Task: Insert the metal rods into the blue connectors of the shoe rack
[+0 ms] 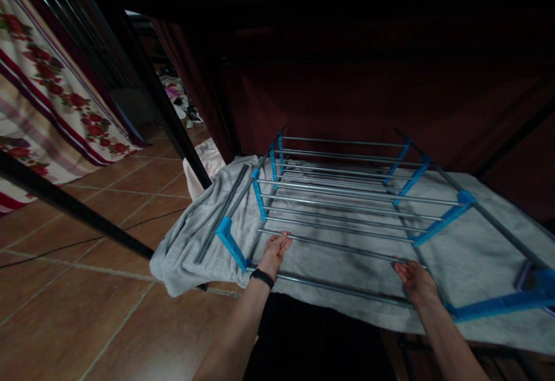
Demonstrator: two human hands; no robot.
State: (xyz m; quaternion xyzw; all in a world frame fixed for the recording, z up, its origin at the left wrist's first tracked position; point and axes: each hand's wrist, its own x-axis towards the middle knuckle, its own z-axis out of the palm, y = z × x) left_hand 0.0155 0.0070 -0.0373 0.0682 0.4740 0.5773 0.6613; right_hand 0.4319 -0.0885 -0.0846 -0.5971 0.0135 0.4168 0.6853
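In front of me a rack of grey metal tubes and blue plastic brackets [234,244] lies on a grey blanket. My left hand [277,251], with a black band on its wrist, pinches a thin metal rod [342,247] near its left end. Towards the other end of the same rod, my right hand [416,281] has its fingers closed round it. The rod spans between the rack's two sides, above the blanket and behind the front tube [338,287]. Whether its ends touch the brackets, I cannot tell. Several similar rods cross the rack farther back.
A separate grey tube [222,214] lies on the grey blanket [184,254] left of the rack. A black bed post [160,97] and rail [82,213] stand at the left. Beyond are a tiled floor [130,193], a thin cable and a flowered curtain [56,80].
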